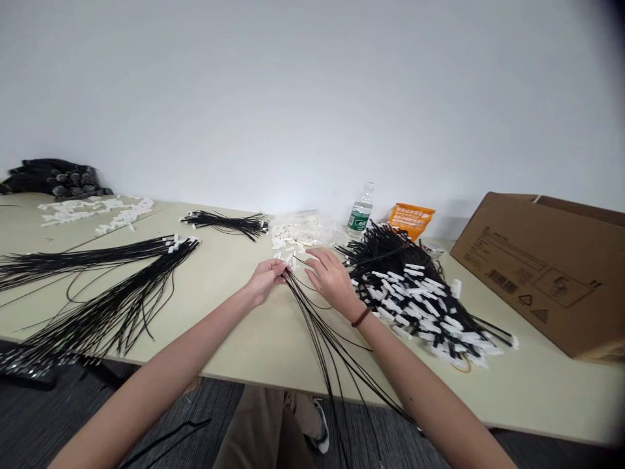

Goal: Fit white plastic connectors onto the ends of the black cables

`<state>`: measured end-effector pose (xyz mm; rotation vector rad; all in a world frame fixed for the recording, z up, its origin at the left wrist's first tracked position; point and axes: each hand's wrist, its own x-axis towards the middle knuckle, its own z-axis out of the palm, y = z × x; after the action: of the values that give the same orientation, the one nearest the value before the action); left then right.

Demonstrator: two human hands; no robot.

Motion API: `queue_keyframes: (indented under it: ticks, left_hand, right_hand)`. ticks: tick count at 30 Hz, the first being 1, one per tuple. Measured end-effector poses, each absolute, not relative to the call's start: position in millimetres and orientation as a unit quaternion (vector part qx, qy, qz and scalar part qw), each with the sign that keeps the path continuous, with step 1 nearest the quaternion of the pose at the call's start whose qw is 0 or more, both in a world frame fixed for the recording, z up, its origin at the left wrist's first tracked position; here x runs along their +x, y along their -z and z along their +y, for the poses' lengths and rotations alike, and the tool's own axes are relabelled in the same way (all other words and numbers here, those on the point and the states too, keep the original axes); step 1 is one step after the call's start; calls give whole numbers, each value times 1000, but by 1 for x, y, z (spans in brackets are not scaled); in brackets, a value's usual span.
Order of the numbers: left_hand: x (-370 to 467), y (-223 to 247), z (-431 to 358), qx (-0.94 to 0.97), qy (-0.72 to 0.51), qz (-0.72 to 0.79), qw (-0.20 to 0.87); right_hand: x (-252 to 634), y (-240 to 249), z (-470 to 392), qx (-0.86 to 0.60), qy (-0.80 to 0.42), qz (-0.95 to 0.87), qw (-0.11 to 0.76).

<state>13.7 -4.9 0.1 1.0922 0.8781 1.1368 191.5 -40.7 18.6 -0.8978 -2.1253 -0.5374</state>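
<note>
Bunched in the left grip: black cables
Thin, flexible, slightly curved; pinched close together at the grip, then fanning apart below and rightward of it, drooping farthest away.

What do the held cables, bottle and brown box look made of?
Held cables: probably dull black plastic sheathing, judging by smooth bends. Bottle: likely glossy plastic; see-through, though glass is possible. Box: apparently matte cardboard, by its brown printed side.
</note>
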Motion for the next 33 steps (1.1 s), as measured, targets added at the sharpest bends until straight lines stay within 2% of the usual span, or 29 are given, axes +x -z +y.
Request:
queue_keyframes:
  ticks: [4, 10, 21, 33]
  left_hand:
    - [12, 0, -3, 448, -515, 371, 630]
    - [11, 1, 0, 433, -532, 345, 640]
    - [10, -4, -6, 459, -460, 323, 689]
    - [14, 5, -7, 455, -415, 293, 731]
  right_hand:
    - [191, -20, -45, -282, 290, -861, 310]
    - [187, -21, -47, -309, 275, -878, 243]
    - [187, -14, -46, -289, 246, -861, 338]
    - [186, -11, -42, -272, 333, -849, 306]
